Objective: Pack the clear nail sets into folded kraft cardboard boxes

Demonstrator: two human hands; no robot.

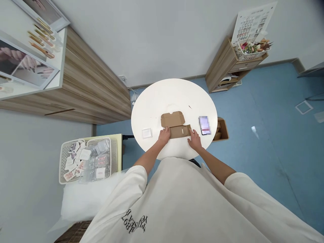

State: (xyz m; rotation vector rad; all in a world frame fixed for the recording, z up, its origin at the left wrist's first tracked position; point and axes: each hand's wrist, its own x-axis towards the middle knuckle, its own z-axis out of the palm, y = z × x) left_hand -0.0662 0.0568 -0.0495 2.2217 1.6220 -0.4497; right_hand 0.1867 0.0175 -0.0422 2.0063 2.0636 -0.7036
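Observation:
A brown cardboard box [176,132] lies partly folded on the round white table [152,98], its lid panel [173,119] opened out flat on the far side. My left hand [164,135] grips the left end of the box with curled fingers. At the opposite end, my right hand [194,140] has its fingers on the raised end flap, thumb along the near side. A small white strip shows inside the box. To the left sits a small clear square case [147,133]. Right of the box is a phone [205,125] with a lit screen.
White baskets [62,162] with cards and clear packs stand at left on a yellowish surface. Beside the table at right is a carton [224,130] on the blue floor. A wooden cabinet [96,77] rises at left, and a small drawer unit [222,64] stands by the wall.

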